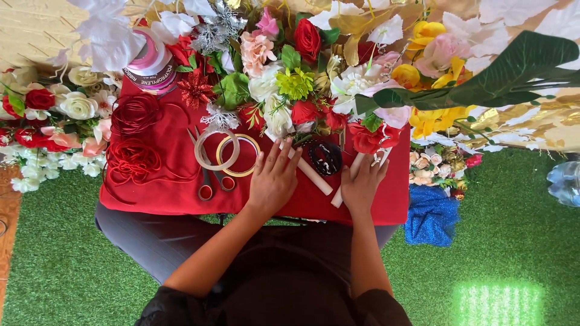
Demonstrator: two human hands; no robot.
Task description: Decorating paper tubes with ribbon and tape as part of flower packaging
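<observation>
My left hand lies flat on a red cloth, its fingertips touching a pale stick that runs diagonally. My right hand rests palm down on a second pale stick, fingers spread. Between the hands lies a small dark round object. Just beyond the fingers is a heap of artificial flowers in red, white, pink, green and yellow. Neither hand visibly grips anything.
Scissors with red handles and two tape rings lie left of my left hand. Coils of red cord and ribbon spools sit further left. More flowers, a blue glitter piece, a large green leaf and green artificial turf surround the cloth.
</observation>
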